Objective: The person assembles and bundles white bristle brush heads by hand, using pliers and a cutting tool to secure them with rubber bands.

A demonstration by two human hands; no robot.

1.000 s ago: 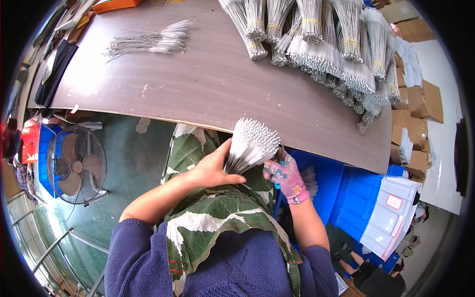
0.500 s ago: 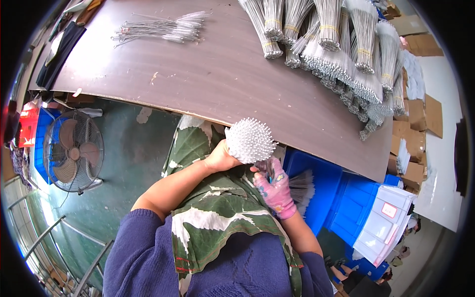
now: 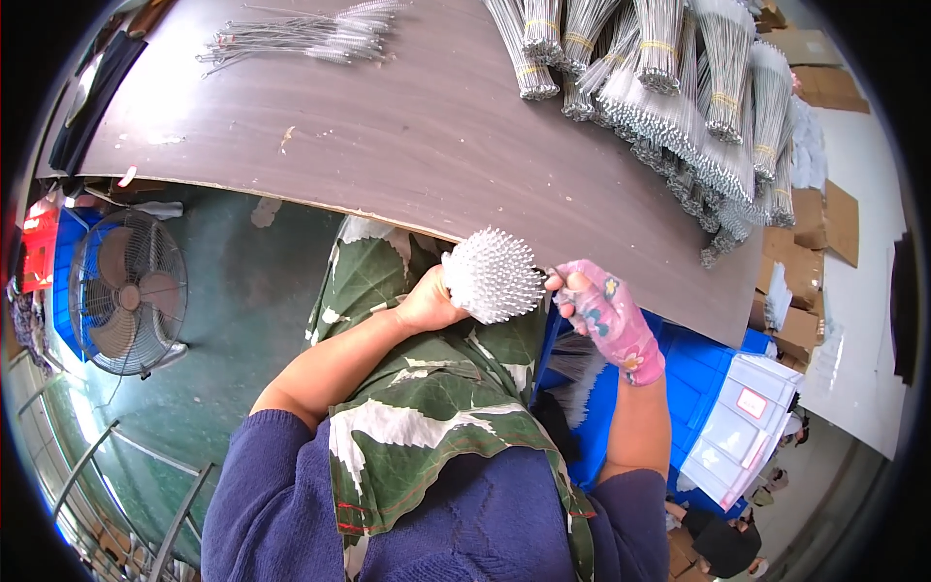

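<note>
Fingers (image 3: 441, 281) of the bare left hand (image 3: 430, 303) are closed around the bundle (image 3: 493, 276), mid-frame, a thick sheaf of thin brushes whose white tips fan upward, just off the near edge of the table (image 3: 388, 145) and above the camouflage apron (image 3: 388, 344). Most of that hand's fingertips are hidden behind it. From where I stand, the left forearm slants in from the lower left, elbow bent out, wrist nearly straight. On the right, the other forearm rises almost upright and the wrist turns inward, so the right hand (image 3: 606, 315), in a pink flowered glove (image 3: 630, 335) that leaves the fingertips bare, meets the bundle's right edge. Its thumb and fingers curl close together there; I cannot tell whether they pinch a brush. As for writing, a white label with a red border (image 3: 752, 404) sits on the pale bin (image 3: 716, 441) at lower right, its characters too small to make out. Banded sheaves (image 3: 669, 107) crowd the upper right of the table, and loose brushes (image 3: 310, 39) lie at upper left.
</note>
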